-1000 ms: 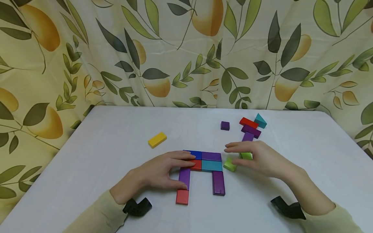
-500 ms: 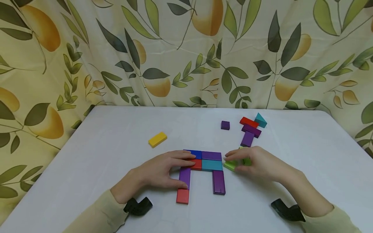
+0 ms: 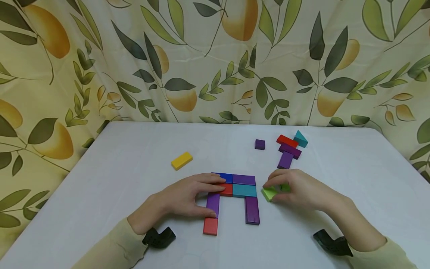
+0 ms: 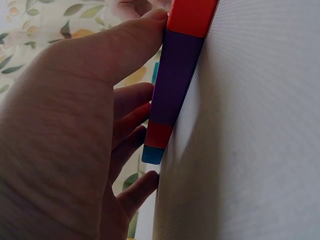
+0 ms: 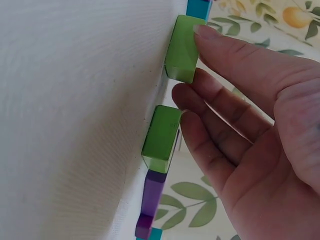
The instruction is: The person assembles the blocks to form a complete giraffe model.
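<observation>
My left hand (image 3: 188, 195) rests with spread, relaxed fingers on the flat group of blocks, touching the red block (image 3: 227, 190) and, with the thumb, the purple block (image 3: 212, 204) above a lower red one (image 3: 210, 226). Beside these lie a teal block (image 3: 244, 190), a purple one (image 3: 244, 180) and a purple leg (image 3: 252, 210). Thumb and fingers of my right hand (image 3: 302, 190) pinch a green block (image 3: 269, 194), slightly apart from the group's right side. In the right wrist view a second green block (image 5: 162, 134) lies by the curled fingers.
Behind my right hand are a purple block (image 3: 285, 160), a darker purple one (image 3: 290, 151), a red one (image 3: 287, 141) and a teal triangle (image 3: 300, 139). A small purple cube (image 3: 259, 144) and a yellow block (image 3: 181, 161) lie farther back on the white table (image 3: 134, 149).
My right hand has closed on the near green block and shifted it slightly right, away from the teal block. My left hand has stayed in place.
</observation>
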A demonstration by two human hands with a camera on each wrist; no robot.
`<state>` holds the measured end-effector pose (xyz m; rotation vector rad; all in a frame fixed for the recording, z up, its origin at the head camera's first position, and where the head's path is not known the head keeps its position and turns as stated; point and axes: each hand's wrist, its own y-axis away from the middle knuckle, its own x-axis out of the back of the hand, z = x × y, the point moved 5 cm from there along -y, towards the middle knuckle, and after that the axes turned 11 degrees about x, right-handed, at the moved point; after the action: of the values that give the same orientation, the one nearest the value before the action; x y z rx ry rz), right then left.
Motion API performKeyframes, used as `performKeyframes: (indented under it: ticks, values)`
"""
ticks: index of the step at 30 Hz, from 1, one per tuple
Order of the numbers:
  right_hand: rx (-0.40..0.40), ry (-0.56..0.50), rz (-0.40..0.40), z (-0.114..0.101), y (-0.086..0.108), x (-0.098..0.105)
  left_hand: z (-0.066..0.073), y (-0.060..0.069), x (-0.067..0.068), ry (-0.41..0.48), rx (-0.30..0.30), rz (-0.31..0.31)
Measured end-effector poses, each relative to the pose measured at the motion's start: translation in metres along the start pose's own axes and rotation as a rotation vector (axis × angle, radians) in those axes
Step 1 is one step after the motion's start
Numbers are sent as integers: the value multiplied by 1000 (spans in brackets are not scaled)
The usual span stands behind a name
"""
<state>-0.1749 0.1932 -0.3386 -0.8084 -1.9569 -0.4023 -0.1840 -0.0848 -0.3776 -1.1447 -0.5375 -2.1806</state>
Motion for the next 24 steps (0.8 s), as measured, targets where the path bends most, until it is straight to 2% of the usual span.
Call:
performKeyframes:
  ticks: [9,15,24]
  values:
    - [12,-40,-32,-1,0,-1,0,0,-1,-11,1,1]
    - [-12,-55,-51,-1,0,-1,-1,0,0,-18,6,1]
    - [6,-55,-7,-14,0,5,0,-1,0,-11,10,0]
